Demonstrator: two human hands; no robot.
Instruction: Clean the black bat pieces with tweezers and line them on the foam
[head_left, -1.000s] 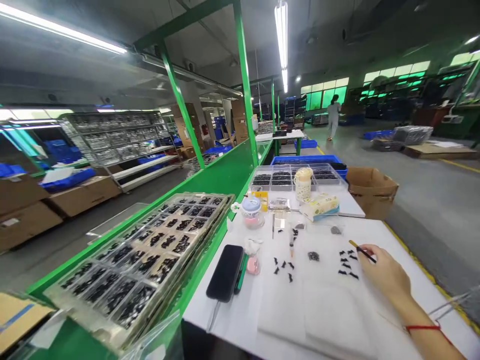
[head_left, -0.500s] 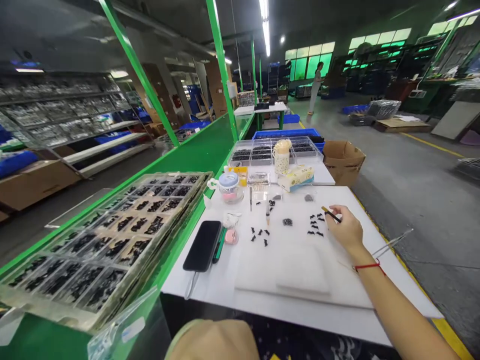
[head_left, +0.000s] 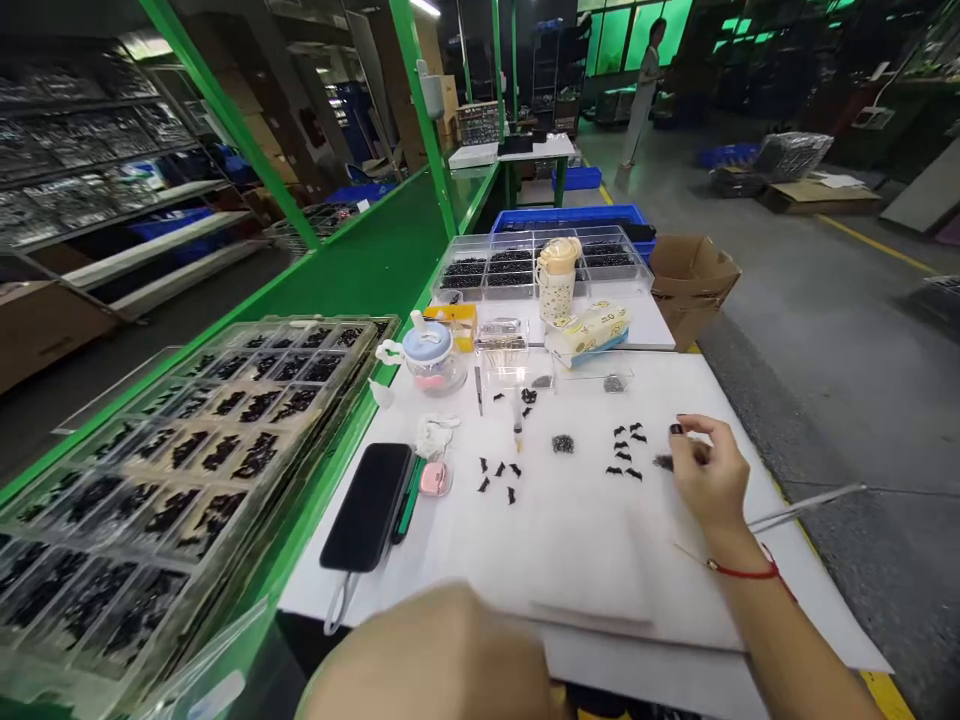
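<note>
My right hand hovers over the right part of a white foam mat, fingers curled on a thin dark tool that is smeared by motion. Just left of the fingertips lies a cluster of small black parts. A second cluster of black parts lies mid-mat, near a small syringe. A blurred skin-coloured shape fills the bottom edge close to the camera; it may be my left hand, but no fingers show.
A black phone and a pink case lie at the mat's left. A compartment tray of black parts sits on the green bench. Behind: a jar, cup, tissue pack, parts box, cardboard box. A person walks far off.
The view has tilted down and drawn closer to the table. My right hand shifted slightly back from the black parts, its tool now blurred. The skin-coloured shape at the bottom has grown larger.
</note>
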